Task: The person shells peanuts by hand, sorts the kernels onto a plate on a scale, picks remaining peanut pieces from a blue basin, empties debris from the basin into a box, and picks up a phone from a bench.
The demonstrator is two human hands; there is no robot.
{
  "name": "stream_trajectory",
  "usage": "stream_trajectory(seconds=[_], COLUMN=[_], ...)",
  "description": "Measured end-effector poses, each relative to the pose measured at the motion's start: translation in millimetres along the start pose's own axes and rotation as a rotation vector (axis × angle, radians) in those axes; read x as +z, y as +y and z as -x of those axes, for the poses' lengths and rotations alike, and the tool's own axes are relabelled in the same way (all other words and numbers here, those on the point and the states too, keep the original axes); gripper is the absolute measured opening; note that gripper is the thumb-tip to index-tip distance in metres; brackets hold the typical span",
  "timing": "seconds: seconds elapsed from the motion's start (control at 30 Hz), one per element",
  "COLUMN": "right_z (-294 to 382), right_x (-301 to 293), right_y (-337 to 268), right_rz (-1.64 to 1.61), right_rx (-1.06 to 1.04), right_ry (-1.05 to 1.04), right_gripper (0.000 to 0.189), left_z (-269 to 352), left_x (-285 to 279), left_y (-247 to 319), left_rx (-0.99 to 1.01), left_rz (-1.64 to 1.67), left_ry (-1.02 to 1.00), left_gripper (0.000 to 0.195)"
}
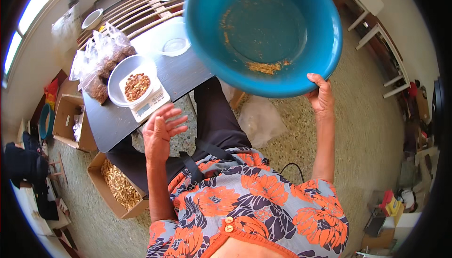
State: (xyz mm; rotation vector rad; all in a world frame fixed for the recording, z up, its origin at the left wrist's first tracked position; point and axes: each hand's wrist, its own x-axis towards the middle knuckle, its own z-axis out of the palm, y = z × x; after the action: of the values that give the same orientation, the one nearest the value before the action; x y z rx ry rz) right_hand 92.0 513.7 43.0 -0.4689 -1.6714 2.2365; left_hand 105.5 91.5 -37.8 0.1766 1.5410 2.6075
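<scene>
My right hand (pixel 320 95) grips the near right rim of a large blue plastic basin (pixel 261 28), raised and tilted, with brown crumbs (pixel 264 68) inside along its lower side. My left hand (pixel 164 129) is held palm up with its fingers apart, holding nothing, just in front of a white digital kitchen scale (pixel 151 103). On the scale stands a white plastic bowl (pixel 114 90) with shelled nuts (pixel 137 87). Left of it, on the dark table (pixel 106 130), are several tied plastic bags of brown nuts (pixel 97 90). A clear plastic container (pixel 174 47) stands behind the scale, partly hidden by the basin.
A cardboard box of shells (pixel 120 183) sits on the floor beside my legs, with another cardboard box (pixel 69 122) farther left. A slatted rack (pixel 141 7) holds small bowls beyond the table. A plastic bag (pixel 261 122) lies on the floor below the basin. White tables (pixel 385 46) stand at right.
</scene>
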Motion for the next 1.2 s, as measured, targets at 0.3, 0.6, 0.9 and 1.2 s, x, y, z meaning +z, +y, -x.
stream_trajectory(seconds=[0.3,0.6,0.9,1.2], right_z=[25.3,129.0,177.6,143.1], right_x=[191.9,372.4,379.4,277.0], right_y=[26.1,95.3,151.9,149.6], right_rz=[-0.122,-0.1,-0.024,0.06], right_rx=[0.025,0.118,0.329,0.544], right_ry=[-0.58,-1.463,-1.612,-1.513], right_gripper=[0.037,0.03,0.053,0.029], left_z=[71.7,247.7,357.0,324.5], left_x=[-34.7,-88.5,-143.4,-220.8], left_y=[124.9,159.1,106.4,42.1], left_rx=[0.311,0.412,0.684,0.637], left_rz=[0.013,-0.071,-0.216,-1.414], left_ry=[0.315,0.951,1.666,1.868], left_gripper=[0.07,0.039,0.042,0.07])
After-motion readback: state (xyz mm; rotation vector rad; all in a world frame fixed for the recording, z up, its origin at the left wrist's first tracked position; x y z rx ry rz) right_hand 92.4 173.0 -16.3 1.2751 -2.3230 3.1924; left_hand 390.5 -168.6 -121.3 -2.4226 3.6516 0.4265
